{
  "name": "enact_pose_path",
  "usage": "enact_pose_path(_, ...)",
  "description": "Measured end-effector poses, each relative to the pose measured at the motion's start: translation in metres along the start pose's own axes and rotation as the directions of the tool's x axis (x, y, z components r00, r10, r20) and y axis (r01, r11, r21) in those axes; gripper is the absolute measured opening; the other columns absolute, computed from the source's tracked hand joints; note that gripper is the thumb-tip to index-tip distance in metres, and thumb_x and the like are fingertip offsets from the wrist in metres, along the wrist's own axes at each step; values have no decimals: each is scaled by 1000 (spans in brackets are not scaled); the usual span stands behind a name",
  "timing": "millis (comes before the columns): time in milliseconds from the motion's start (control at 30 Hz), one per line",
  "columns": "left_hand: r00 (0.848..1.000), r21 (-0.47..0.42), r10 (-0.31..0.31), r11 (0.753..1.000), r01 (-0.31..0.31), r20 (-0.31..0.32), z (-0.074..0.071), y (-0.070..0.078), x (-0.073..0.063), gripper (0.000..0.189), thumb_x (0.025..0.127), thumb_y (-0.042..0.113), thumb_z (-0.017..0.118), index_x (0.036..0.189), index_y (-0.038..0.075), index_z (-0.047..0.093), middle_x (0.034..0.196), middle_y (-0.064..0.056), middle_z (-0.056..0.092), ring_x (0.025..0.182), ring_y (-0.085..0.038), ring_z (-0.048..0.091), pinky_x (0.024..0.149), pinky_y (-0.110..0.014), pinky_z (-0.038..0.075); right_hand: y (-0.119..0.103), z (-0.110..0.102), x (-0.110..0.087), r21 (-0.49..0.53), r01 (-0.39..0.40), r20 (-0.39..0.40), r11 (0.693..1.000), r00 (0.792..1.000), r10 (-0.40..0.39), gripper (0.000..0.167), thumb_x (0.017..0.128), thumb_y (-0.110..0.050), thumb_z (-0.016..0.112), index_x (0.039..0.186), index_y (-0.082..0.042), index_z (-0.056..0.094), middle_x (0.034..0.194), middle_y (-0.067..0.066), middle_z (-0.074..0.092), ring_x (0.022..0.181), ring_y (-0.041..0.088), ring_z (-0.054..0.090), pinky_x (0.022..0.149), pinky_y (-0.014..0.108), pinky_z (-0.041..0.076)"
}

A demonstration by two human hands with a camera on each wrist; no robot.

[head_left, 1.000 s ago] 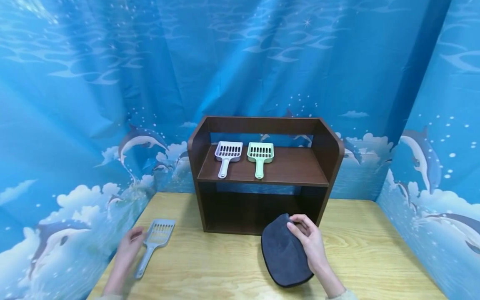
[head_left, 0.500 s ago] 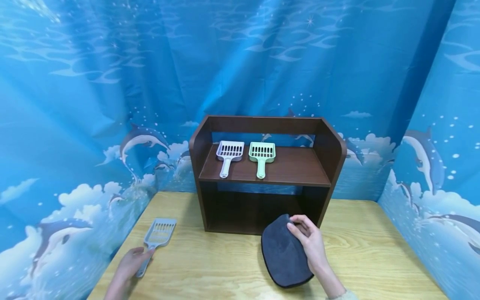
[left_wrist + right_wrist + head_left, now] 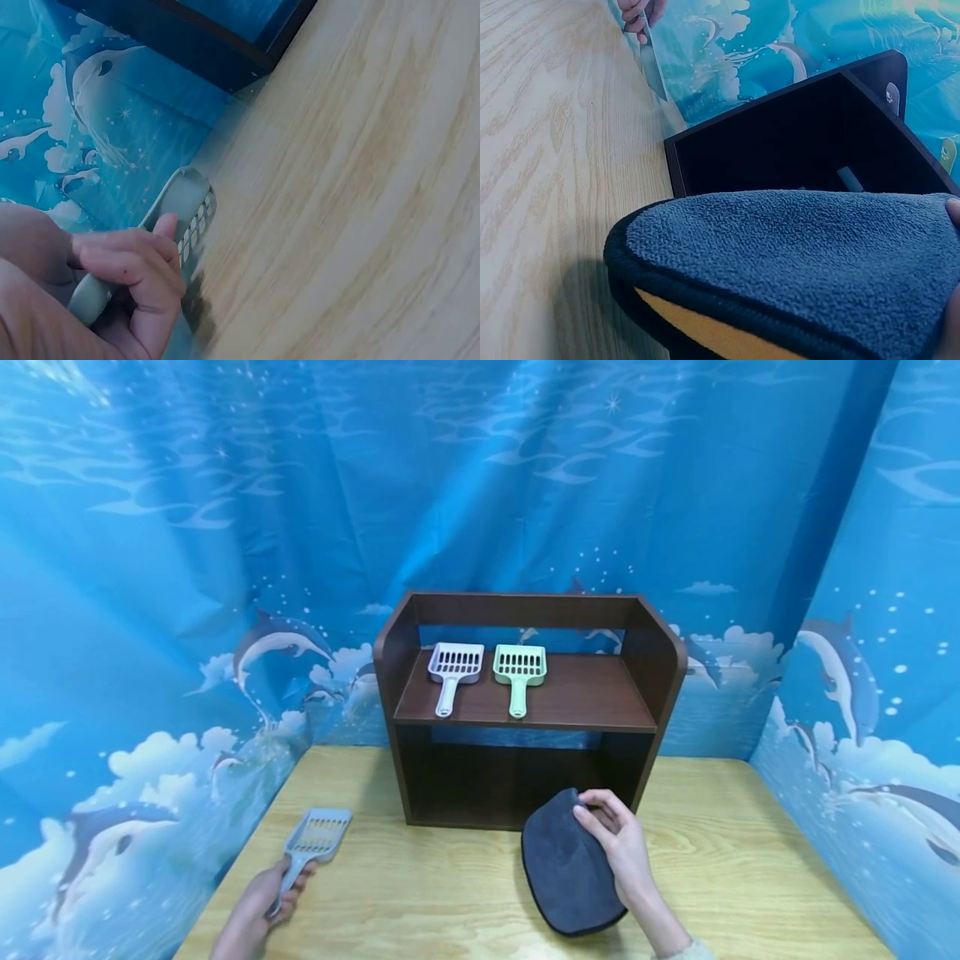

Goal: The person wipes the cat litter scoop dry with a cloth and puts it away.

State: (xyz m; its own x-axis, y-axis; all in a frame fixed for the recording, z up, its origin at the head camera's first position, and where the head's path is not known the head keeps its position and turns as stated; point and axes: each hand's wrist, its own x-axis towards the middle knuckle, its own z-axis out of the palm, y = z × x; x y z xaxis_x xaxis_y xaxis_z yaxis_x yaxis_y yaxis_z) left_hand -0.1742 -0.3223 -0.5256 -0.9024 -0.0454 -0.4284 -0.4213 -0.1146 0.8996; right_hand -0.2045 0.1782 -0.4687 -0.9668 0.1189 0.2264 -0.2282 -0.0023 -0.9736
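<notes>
My left hand [image 3: 257,902] grips the handle of a grey-blue cat litter scoop [image 3: 319,833] at the left of the table. Its slotted head points away from me, and the left wrist view shows fingers [image 3: 146,274] curled round the handle. At centre right, my right hand [image 3: 628,853] pinches the top edge of a dark grey fleecy pad [image 3: 570,868] with black edging. In the right wrist view, a tan layer shows at the pad's edge. The pad hangs tilted in front of the shelf; whether it touches the table is hard to tell.
A dark brown two-tier shelf [image 3: 525,727] stands at the back of the wooden table [image 3: 420,885]. On its upper board lie a pale lilac litter scoop [image 3: 456,664] and a mint green one [image 3: 519,667]. A blue dolphin-print curtain [image 3: 480,485] surrounds the table.
My left hand has moved from beside the grey-blue litter scoop onto its handle and now grips it; the scoop has tilted slightly. My right hand and the pad have stayed in place.
</notes>
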Motion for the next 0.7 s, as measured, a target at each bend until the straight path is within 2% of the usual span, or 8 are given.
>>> enact_pose_path(167, 1000, -8, 27, 1000, -27, 2, 1, 1, -5, 51, 112, 27, 20, 103, 8, 67, 74, 6, 51, 50, 4, 36, 42, -12, 33, -1, 0, 1, 15, 9, 2, 1000, 1000, -9, 25, 93, -2, 70, 115, 8, 61, 102, -5, 67, 95, 9, 67, 85, 19, 53)
enact_pose_path(267, 997, 65, 57, 996, -60, 53, 2, 3, -7, 49, 112, 28, 22, 107, 7, 67, 72, 7, 48, 48, 3, 35, 43, -13, 32, -1, -1, 2, 14, 9, -2, 1000, 1000, -9, 25, 94, -3, 70, 115, 8, 61, 102, -5, 67, 96, 9, 67, 85, 19, 53)
enact_pose_path(400, 989, 192, 86, 975, -108, 120, 8, 8, -9, 48, 112, 29, 24, 118, -1, 62, 73, 7, 44, 50, 2, 35, 46, -14, 31, -2, -2, 2, 2, 23, -5, 1000, 1000, -23, 25, 94, -4, 70, 115, 7, 61, 102, -5, 67, 95, 8, 66, 85, 18, 52)
enact_pose_path(567, 986, 273, 101, 952, -135, 134, 22, 16, -16, 53, 112, 32, 27, 124, -10, 56, 74, 6, 43, 52, 1, 34, 48, -15, 30, -2, -2, 2, -1, 21, -9, 1000, 1000, -21, 25, 94, -3, 70, 116, 7, 61, 103, -4, 67, 95, 8, 66, 85, 18, 52)
enact_pose_path(700, 982, 309, 95, 940, -142, 162, 36, 25, -23, 57, 112, 36, 30, 128, -12, 55, 74, 5, 45, 53, 0, 34, 50, -16, 31, -2, -3, 3, -2, 18, -23, 1000, 1000, -18, 25, 94, -3, 70, 115, 6, 62, 103, -5, 67, 94, 8, 67, 85, 18, 53)
